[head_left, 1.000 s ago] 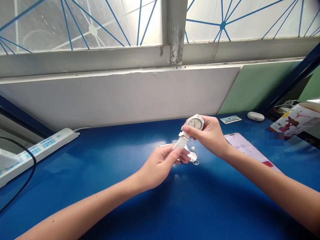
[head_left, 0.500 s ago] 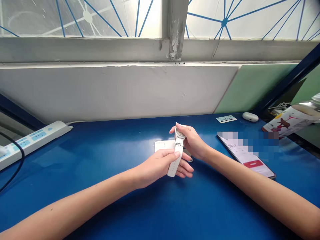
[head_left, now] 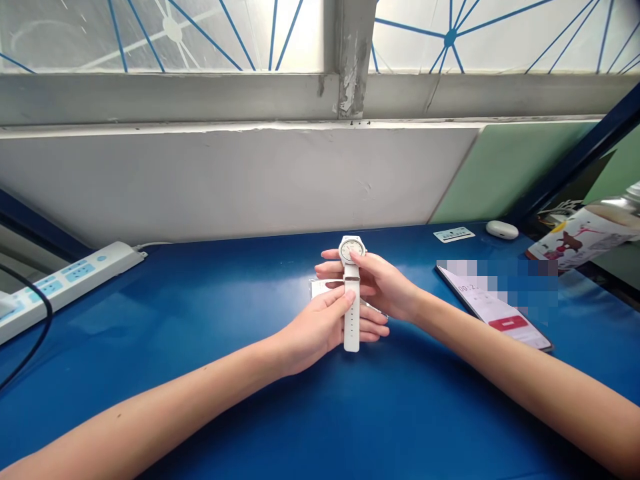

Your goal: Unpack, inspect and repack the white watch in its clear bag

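Observation:
A white wristwatch (head_left: 352, 327) is held up above the blue desk, its round dial facing me and its strap hanging straight down. My left hand (head_left: 325, 323) pinches the strap, thumb in front and fingers spread behind it. Around the watch case is my right hand (head_left: 387, 283), its thumb on the dial and its fingers behind. Behind the hands, a white card or packet (head_left: 319, 288) lies on the desk, mostly covered by them.
On the left of the desk (head_left: 210, 413) lies a white power strip (head_left: 75, 280) with a black cable (head_left: 43, 333). A phone (head_left: 493, 307), a small card (head_left: 454, 235), a white earbud case (head_left: 502, 230) and a printed paper cup or packet (head_left: 585, 233) are on the right.
The watch has turned so its dial faces me and its strap hangs vertical. My right fingers have spread behind the case, with the thumb now on the dial.

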A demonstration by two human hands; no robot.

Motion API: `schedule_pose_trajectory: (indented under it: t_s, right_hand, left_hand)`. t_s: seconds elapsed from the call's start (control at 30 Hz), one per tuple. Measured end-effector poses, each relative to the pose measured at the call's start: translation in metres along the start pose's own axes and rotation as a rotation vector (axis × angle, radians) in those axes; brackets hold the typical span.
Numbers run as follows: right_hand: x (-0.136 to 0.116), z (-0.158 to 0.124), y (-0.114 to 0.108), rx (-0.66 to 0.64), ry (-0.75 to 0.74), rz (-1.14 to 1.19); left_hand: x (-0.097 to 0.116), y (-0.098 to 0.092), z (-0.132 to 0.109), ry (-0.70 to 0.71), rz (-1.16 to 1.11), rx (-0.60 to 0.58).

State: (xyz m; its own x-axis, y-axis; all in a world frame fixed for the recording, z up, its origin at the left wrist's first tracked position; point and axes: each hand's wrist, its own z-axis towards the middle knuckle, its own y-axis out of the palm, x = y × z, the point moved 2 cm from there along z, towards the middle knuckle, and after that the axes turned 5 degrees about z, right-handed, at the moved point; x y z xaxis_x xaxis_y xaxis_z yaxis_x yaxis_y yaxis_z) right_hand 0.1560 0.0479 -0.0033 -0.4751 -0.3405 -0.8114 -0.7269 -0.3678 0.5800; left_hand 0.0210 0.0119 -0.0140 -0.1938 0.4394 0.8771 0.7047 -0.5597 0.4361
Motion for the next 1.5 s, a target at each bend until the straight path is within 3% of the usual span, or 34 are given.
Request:
schedule_pose_trajectory:
  t_s: [0.23, 0.6, 0.87, 1.1, 1.33, 1.5]
  right_hand:
    - [0.001, 0.014, 0.0, 0.029, 0.008, 0.089]
    - [0.004, 0.006, -0.003, -0.007, -0.003, 0.116]
    - [0.001, 0.009, -0.002, -0.05, 0.003, 0.171]
    - [-0.008, 0.01, -0.001, -0.084, 0.028, 0.238]
    - [-0.016, 0.008, -0.001, -0.01, 0.048, 0.226]
    - [-0.017, 0.01, -0.004, 0.061, -0.029, 0.191]
  left_hand:
    - [0.002, -0.007, 0.001, -0.019, -0.023, -0.017]
    - [0.003, -0.003, 0.0, -0.109, 0.014, -0.004]
    - [0.006, -0.005, 0.001, -0.094, 0.039, -0.01]
    - [0.01, -0.006, 0.003, -0.074, 0.024, 0.072]
    - [0.011, -0.005, 0.003, -0.097, 0.035, 0.101]
    - [0.012, -0.005, 0.001, -0.092, 0.1, 0.121]
